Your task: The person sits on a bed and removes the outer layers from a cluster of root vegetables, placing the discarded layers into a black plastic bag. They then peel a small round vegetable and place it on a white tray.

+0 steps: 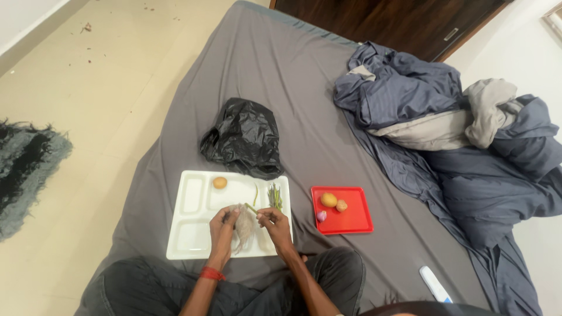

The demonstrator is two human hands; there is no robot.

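Both hands, left (223, 225) and right (274, 223), pinch a pale root clump (244, 227) over the white tray's (187, 246) near right corner; a hard pull could scatter grit onto the bed (293, 88).

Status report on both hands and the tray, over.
Left hand and right hand both grip a thin bag. Over white compartment tray. Green stems just beyond; nothing blocking.

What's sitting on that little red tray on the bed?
The red tray holds a yellowish potato, a smaller brownish one touching it, and a small pinkish bulb, perhaps an onion. Nothing covers them; the tray's underside against the grey sheet is hidden.
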